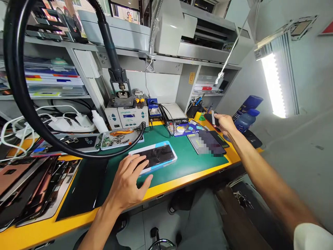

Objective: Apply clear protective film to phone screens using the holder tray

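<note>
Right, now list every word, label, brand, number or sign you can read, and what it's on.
No text reads clearly enough to quote.
Control unit: green lettering and button markings, too small.
Its display: too blurred.
Upper blue can: pale lettering, too blurred.
Orange sticker on the shelf panel: markings too small.
Phone by the left hand: no lettering visible.

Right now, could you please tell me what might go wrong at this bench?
The right hand is stretched out close to a blue bottle, so the wrist could knock it. The black hose loops past the small parts; if snagged, it might scatter them. The left hand is over one end of the phone, so a careless push could shift it.
</note>
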The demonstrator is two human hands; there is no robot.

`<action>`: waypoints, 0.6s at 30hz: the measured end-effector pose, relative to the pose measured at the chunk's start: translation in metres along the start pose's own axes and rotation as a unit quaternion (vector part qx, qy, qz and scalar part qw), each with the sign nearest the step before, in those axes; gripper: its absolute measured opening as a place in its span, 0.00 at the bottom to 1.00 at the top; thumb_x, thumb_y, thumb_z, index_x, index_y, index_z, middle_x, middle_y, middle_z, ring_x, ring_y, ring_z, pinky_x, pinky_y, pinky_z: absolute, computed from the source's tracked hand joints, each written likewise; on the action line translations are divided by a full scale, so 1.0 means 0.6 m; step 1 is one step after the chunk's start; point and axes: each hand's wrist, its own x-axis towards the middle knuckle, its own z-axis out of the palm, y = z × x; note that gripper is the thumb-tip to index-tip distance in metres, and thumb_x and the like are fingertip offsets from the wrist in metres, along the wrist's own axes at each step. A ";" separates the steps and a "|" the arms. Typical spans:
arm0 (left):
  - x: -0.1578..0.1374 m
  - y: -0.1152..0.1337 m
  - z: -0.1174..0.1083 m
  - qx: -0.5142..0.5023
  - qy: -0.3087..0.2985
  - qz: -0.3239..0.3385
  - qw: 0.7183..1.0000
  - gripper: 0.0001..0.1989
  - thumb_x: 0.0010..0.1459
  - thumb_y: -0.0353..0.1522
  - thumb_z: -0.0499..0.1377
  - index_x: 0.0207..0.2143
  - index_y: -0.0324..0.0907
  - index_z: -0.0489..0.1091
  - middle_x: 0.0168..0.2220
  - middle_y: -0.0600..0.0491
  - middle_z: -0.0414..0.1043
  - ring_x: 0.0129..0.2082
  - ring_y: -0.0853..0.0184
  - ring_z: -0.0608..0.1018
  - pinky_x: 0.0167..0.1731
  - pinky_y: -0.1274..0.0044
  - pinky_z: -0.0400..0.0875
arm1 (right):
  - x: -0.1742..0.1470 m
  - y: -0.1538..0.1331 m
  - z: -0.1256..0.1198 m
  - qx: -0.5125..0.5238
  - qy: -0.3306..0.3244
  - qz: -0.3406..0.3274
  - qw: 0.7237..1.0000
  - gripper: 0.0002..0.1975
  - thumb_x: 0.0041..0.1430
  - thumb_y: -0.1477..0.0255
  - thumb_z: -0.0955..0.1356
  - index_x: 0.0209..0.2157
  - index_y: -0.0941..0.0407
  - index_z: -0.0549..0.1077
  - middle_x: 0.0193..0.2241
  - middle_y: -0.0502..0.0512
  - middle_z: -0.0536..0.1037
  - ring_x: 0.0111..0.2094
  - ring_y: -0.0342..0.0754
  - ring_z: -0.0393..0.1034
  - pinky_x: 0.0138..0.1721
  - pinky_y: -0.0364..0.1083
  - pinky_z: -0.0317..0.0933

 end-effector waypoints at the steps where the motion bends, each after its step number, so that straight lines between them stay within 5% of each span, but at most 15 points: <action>1: 0.000 0.002 0.000 -0.002 0.000 -0.002 1.000 0.21 0.57 0.31 0.65 0.53 0.38 0.70 0.54 0.41 0.73 0.57 0.50 0.71 0.59 0.53 0.67 | -0.029 -0.004 0.009 0.018 -0.021 0.000 1.000 0.13 0.58 0.71 0.73 0.41 0.61 0.70 0.26 0.51 0.71 0.22 0.43 0.66 0.19 0.42 0.63; 4: 0.003 0.007 -0.001 -0.012 0.000 -0.006 1.000 0.21 0.57 0.31 0.64 0.53 0.38 0.70 0.54 0.41 0.73 0.57 0.50 0.71 0.59 0.53 0.67 | -0.141 -0.012 0.056 0.049 -0.104 -0.017 0.993 0.22 0.54 0.73 0.73 0.51 0.56 0.70 0.30 0.49 0.73 0.23 0.44 0.69 0.20 0.42 0.66; 6: 0.004 0.008 -0.001 -0.016 -0.003 -0.005 1.000 0.20 0.57 0.30 0.64 0.52 0.38 0.70 0.52 0.42 0.74 0.56 0.51 0.72 0.59 0.54 0.67 | -0.225 -0.018 0.105 0.041 -0.186 -0.030 0.981 0.20 0.55 0.69 0.73 0.50 0.55 0.74 0.28 0.47 0.71 0.16 0.42 0.64 0.14 0.42 0.58; 8: 0.006 0.010 -0.002 -0.018 -0.008 -0.003 1.000 0.20 0.56 0.29 0.63 0.52 0.38 0.70 0.52 0.42 0.74 0.55 0.51 0.72 0.58 0.54 0.68 | -0.294 -0.027 0.162 -0.032 -0.282 -0.101 0.954 0.16 0.64 0.66 0.67 0.52 0.55 0.73 0.28 0.48 0.72 0.17 0.43 0.66 0.16 0.42 0.58; 10: 0.007 0.011 -0.003 -0.020 -0.011 -0.001 1.000 0.21 0.56 0.28 0.62 0.53 0.37 0.70 0.52 0.42 0.74 0.56 0.51 0.72 0.58 0.55 0.68 | -0.339 -0.036 0.216 -0.152 -0.297 -0.222 0.916 0.17 0.67 0.70 0.63 0.55 0.57 0.72 0.27 0.51 0.76 0.25 0.47 0.73 0.25 0.43 0.62; 13: 0.007 0.012 -0.004 -0.026 -0.009 -0.004 1.000 0.21 0.56 0.27 0.62 0.53 0.36 0.70 0.51 0.41 0.74 0.56 0.51 0.72 0.58 0.56 0.69 | -0.359 -0.039 0.266 -0.260 -0.297 -0.296 0.870 0.21 0.68 0.74 0.62 0.61 0.62 0.67 0.37 0.60 0.82 0.39 0.54 0.78 0.37 0.46 0.64; 18: 0.005 0.011 -0.001 -0.012 0.000 -0.006 1.000 0.19 0.54 0.27 0.62 0.50 0.37 0.72 0.49 0.42 0.75 0.53 0.51 0.74 0.56 0.57 0.71 | -0.339 -0.024 0.257 -0.306 -0.290 -0.278 0.863 0.22 0.68 0.74 0.63 0.61 0.66 0.67 0.44 0.68 0.82 0.45 0.60 0.77 0.41 0.48 0.63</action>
